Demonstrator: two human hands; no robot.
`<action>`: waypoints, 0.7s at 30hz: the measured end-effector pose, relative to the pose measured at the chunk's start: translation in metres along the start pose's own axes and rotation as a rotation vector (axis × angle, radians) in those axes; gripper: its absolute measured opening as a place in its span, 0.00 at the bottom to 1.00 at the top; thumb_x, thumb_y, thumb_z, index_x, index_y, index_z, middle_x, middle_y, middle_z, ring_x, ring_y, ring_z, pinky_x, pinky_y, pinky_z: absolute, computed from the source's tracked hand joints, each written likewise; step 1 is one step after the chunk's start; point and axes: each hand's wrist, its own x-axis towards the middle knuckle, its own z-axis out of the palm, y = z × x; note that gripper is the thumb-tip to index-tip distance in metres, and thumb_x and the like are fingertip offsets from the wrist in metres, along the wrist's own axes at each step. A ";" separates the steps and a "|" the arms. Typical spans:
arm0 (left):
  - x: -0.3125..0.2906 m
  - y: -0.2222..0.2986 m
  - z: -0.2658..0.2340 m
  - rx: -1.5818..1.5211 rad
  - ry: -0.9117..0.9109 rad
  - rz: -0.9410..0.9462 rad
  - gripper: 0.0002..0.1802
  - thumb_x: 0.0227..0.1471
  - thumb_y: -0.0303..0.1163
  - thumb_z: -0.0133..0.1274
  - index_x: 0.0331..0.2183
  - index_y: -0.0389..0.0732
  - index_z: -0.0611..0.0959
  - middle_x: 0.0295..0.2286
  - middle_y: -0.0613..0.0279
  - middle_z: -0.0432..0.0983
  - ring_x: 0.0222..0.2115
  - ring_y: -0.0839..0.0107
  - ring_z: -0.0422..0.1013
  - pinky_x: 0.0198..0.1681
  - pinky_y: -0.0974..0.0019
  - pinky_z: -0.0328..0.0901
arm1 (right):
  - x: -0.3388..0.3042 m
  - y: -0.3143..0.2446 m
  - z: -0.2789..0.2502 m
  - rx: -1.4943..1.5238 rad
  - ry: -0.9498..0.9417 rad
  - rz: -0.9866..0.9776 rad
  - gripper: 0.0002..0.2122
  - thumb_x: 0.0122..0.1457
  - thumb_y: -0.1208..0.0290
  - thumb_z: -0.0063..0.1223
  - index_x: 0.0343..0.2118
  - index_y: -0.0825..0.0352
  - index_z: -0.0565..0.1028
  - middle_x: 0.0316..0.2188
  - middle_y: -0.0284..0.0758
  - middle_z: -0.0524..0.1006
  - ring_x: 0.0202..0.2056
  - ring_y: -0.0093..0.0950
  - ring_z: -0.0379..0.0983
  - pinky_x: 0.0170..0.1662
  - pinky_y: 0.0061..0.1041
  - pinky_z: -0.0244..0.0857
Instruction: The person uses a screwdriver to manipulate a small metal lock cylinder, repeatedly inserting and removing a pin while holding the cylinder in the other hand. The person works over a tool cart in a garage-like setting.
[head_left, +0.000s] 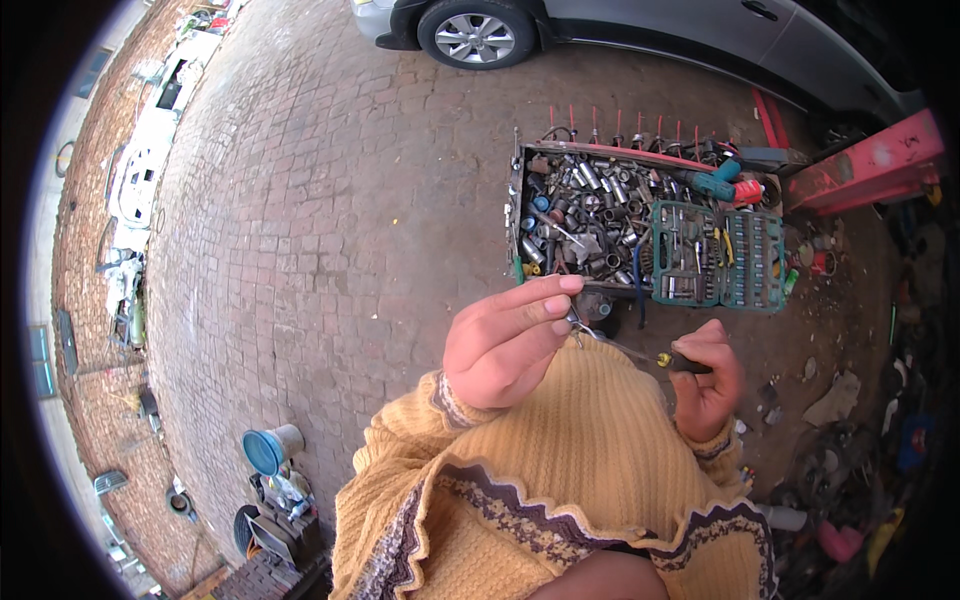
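My left hand (505, 340) is raised in front of me, its fingertips pinching a small metal part (577, 322). My right hand (708, 378) grips the dark handle of a thin screwdriver (640, 353) with a yellow collar. The shaft runs left and its tip meets the small part. Both wrists wear yellow knitted sleeves. Just beyond my hands, on the brick ground, lies an open tool box (583, 214) full of sockets and metal bits.
A green socket-set case (716, 254) lies open beside the tool box. A red metal stand (868, 162) and a silver car (640, 28) are behind. A blue-lidded container (268, 448) stands at lower left. Scrap litters the ground at right.
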 end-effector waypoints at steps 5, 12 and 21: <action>0.000 0.001 -0.001 0.014 -0.009 -0.002 0.16 0.37 0.10 0.61 0.31 0.33 0.77 0.35 0.53 0.76 0.37 0.52 0.79 0.35 0.61 0.77 | -0.001 0.004 0.005 0.163 -0.028 0.083 0.13 0.57 0.66 0.60 0.36 0.72 0.75 0.30 0.39 0.77 0.29 0.29 0.69 0.33 0.25 0.61; -0.001 -0.001 -0.001 0.010 -0.002 -0.010 0.18 0.37 0.11 0.62 0.33 0.34 0.77 0.35 0.54 0.77 0.37 0.52 0.79 0.34 0.61 0.77 | -0.005 0.006 0.010 0.331 -0.068 0.239 0.14 0.58 0.65 0.60 0.36 0.73 0.74 0.31 0.38 0.77 0.29 0.24 0.66 0.33 0.23 0.59; -0.002 -0.002 -0.002 0.012 0.007 -0.014 0.17 0.37 0.11 0.62 0.33 0.34 0.78 0.35 0.54 0.77 0.37 0.52 0.79 0.33 0.62 0.77 | -0.006 0.009 0.013 0.462 -0.118 0.338 0.15 0.58 0.64 0.59 0.36 0.74 0.73 0.25 0.33 0.71 0.27 0.20 0.61 0.31 0.20 0.54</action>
